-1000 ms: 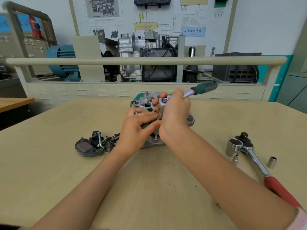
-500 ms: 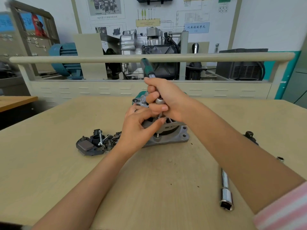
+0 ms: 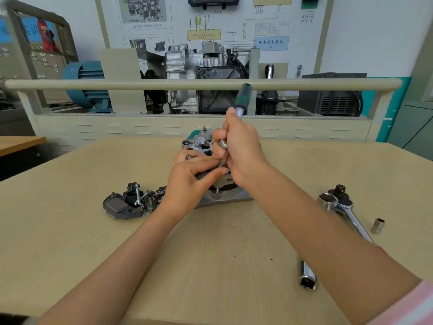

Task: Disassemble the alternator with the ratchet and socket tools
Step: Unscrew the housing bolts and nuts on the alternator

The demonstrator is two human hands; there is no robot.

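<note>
Grey cast-metal alternator [image 3: 206,143] sits a little above the middle of the pale wooden surface [image 3: 70,231], with both hands over it. The right hand [image 3: 243,151] has its fingers curled round the shaft of a small ratchet [image 3: 242,99] near its head; the dark green handle sticks up toward 12 o'clock above the knuckles, and a slim socket [image 3: 222,163] points down from the head onto the alternator. The left hand [image 3: 189,181] rests against the housing from 8 o'clock, its thumb and forefinger reaching toward the socket's lower end; whether they actually pinch it cannot be told.

At 9 o'clock from the alternator, just beside the left wrist, lies a dark heap of removed parts [image 3: 131,202], a black finned piece with bolts and small bits on top. At 3 o'clock, well apart from the alternator, a large chrome ratchet [image 3: 344,207] lies flat with a big socket on its head, its handle running under the right forearm. A small loose socket [image 3: 377,226] stands just beside that handle. A long chrome socket [image 3: 307,275] lies at 5 o'clock, near the right forearm.
</note>
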